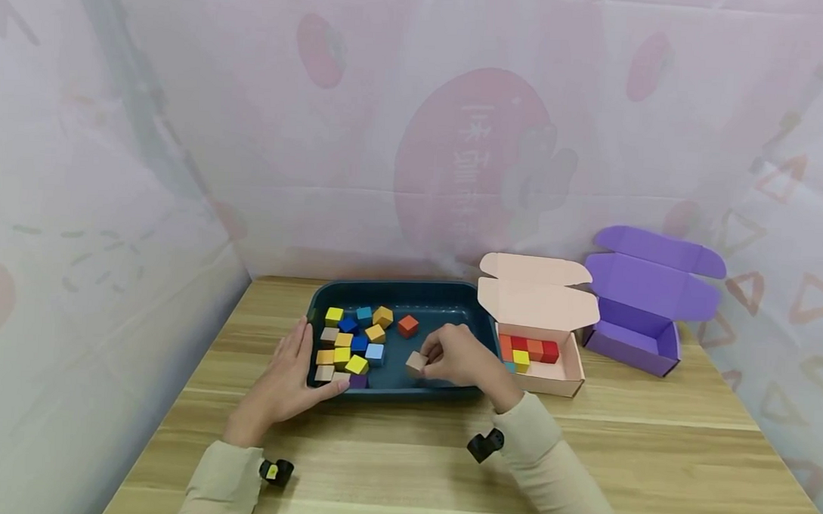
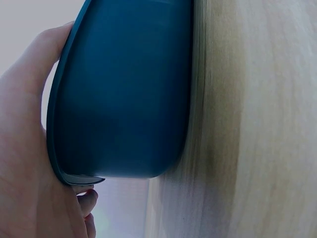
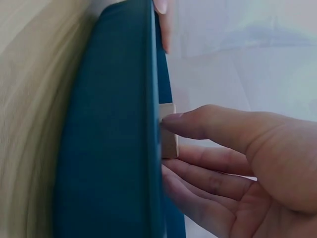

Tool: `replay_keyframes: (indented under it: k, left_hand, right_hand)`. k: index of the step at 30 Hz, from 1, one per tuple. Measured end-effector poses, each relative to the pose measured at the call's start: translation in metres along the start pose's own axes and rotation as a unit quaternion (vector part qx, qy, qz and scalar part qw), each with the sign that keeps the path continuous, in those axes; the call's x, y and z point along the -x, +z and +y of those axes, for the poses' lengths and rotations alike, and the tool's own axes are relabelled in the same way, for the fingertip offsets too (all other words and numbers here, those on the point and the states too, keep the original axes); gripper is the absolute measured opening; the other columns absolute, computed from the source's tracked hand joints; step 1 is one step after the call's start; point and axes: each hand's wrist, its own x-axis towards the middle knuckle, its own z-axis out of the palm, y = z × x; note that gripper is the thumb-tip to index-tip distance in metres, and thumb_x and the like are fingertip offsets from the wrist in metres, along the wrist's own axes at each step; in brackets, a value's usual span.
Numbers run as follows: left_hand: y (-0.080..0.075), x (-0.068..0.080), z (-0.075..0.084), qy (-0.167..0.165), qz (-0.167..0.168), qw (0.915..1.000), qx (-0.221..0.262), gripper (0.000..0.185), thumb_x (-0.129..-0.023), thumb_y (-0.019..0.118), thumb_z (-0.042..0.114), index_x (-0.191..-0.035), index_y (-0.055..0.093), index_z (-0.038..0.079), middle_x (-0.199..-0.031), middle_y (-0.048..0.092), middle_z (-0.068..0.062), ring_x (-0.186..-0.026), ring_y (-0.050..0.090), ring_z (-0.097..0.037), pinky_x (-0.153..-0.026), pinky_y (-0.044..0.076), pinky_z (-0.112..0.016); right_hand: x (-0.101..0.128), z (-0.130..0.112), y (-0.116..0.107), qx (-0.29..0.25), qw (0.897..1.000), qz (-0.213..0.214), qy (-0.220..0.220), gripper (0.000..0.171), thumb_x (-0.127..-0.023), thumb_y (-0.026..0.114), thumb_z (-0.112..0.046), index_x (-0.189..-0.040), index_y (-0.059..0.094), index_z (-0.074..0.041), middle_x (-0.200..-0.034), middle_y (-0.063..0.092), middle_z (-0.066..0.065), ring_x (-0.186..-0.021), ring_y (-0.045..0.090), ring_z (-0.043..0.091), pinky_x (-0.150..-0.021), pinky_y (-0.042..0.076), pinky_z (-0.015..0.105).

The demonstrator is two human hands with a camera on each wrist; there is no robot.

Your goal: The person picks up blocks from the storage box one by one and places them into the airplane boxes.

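My right hand pinches a plain wooden cube between thumb and fingers, over the right half of a dark teal tray. In the right wrist view the same wooden cube shows just past the tray's rim. My left hand lies along the tray's left end, fingers fairly straight at the side and thumb over the front rim. Inside the tray, several yellow, orange, blue, plain wooden and purple cubes crowd the left half. One red-orange cube sits apart near the middle.
Right of the tray stands an open pale pink box holding several red and orange cubes, a yellow cube and a partly hidden blue one. Farther right is an open purple box. A fabric wall rises behind the wooden table.
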Motion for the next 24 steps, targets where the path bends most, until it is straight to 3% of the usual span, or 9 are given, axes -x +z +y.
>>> replay_keyframes:
  k: [24]
  left_hand:
    - [0.000, 0.000, -0.001, 0.003, -0.001, 1.0000, 0.004, 0.130, -0.087, 0.061, 0.082, -0.168, 0.004, -0.002, -0.179, -0.005, -0.020, -0.164, 0.006, -0.048, -0.131, 0.013, -0.068]
  right_hand:
    - [0.052, 0.048, -0.077, -0.027, 0.999, 0.003, -0.026, 0.019, -0.092, 0.082, -0.015, -0.109, 0.080, -0.006, -0.099, 0.081, 0.005, -0.091, 0.078, 0.015, -0.081, 0.064, 0.029]
